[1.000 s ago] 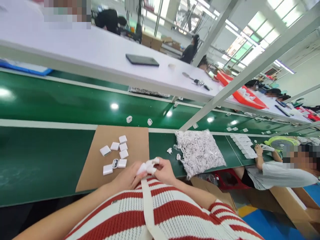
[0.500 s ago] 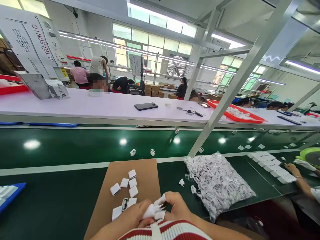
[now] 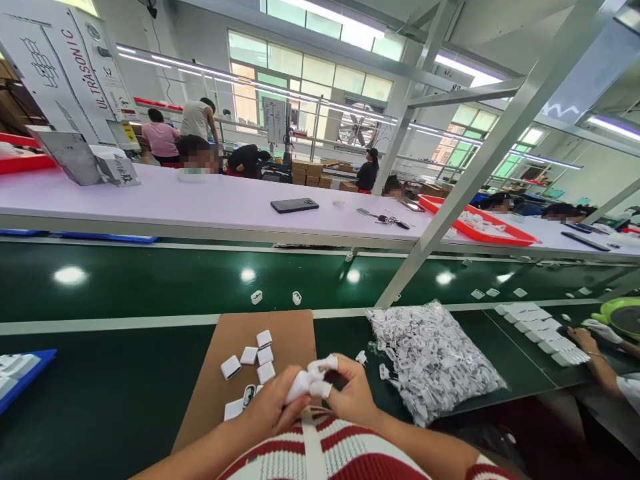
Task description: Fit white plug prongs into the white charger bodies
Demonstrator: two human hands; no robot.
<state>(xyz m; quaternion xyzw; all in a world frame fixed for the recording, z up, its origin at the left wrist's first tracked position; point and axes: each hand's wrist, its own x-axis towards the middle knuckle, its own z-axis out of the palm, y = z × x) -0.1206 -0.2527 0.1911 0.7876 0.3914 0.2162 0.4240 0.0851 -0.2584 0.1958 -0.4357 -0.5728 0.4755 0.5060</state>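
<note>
Left hand [image 3: 274, 403]: curling closed around a white piece [image 3: 299, 388], fingers and thumb holding its body close in front of the striped top.
Right hand [image 3: 353, 393]: bending finger and thumb nearly together, pinching at the piece's right end; white fingertip covers are blending with it, so cannot tell if anything smaller is sitting between.
Cardboard [image 3: 295, 330]: lying under and beyond the left hand, bearing at least seven white blocks [image 3: 231, 367]; one is showing a dark open end.
Progress: one piece being worked, apparently mid-step. Whether the blocks are finished or waiting, cannot tell.
Bag [image 3: 435, 360]: resting right of the right hand, bulging with small white parts, so plenty seems left.
Loose parts [image 3: 384, 372]: lying between right hand and bag.
Green desk [image 3: 125, 373]: stretching out both sides of the hands.
Far strip: two white shells [image 3: 257, 297] standing well beyond the hands.
Far right: a co-worker's hand [image 3: 583, 339] reaching beside rows of white blocks.
</note>
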